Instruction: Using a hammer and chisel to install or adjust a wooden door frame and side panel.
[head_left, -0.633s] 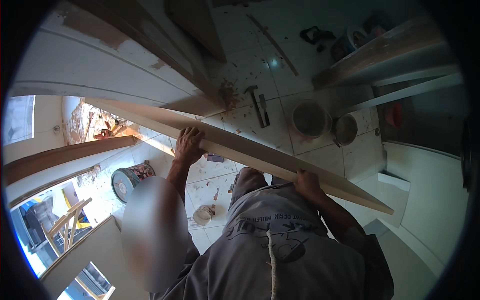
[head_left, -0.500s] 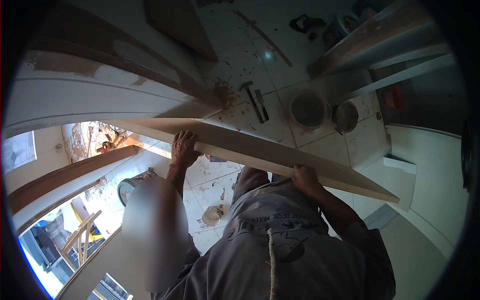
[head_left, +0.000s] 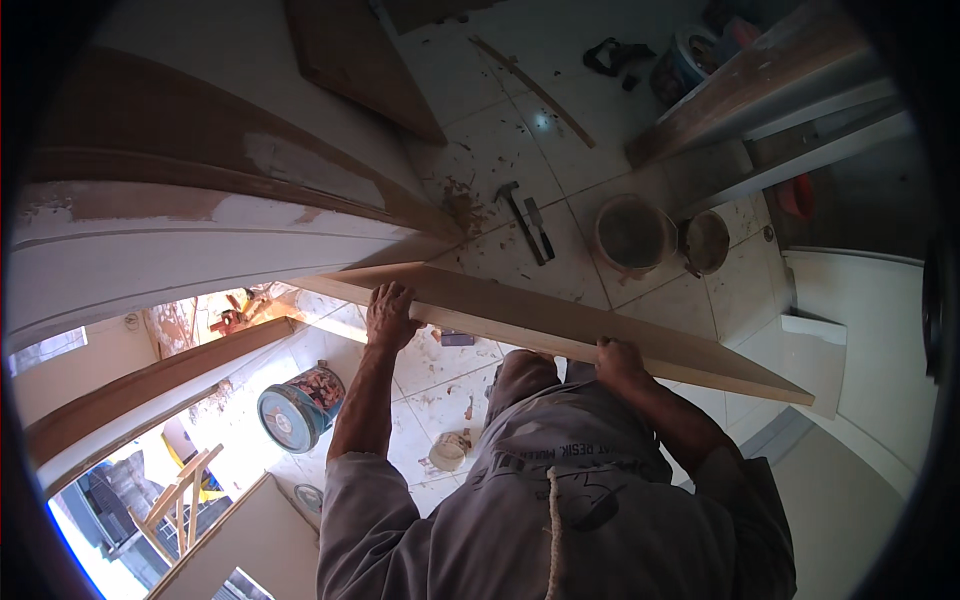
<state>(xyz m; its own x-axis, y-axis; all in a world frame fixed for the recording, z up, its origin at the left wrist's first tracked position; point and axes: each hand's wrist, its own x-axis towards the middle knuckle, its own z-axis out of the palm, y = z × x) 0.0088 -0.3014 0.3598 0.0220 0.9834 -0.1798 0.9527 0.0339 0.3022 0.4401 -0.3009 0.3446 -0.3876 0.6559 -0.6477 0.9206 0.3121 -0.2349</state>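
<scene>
A long, pale wooden board [head_left: 510,312] slants across the middle of the head view, its narrow edge towards me. Closed over that edge on the left part is my left hand [head_left: 391,316], fingers on top. Nearer the board's right end, my right hand [head_left: 621,364] grips the same edge with curled fingers. The board's far left end lies close to a wooden door frame [head_left: 330,190] with patches of white. My knee shows just below the board, between the hands.
Beyond the board, a hammer [head_left: 522,225] and a flat-bladed tool [head_left: 538,228] lie on the tiles beside two buckets [head_left: 632,236]. A lidded bucket [head_left: 291,415] stands left of my forearm, a small tub [head_left: 449,451] by my leg. A wood strip [head_left: 535,90] lies farther off.
The whole view has shifted, so the floor things sit lower and farther right. Both hands keep their hold on the board. The lidded bucket on the left shows more fully.
</scene>
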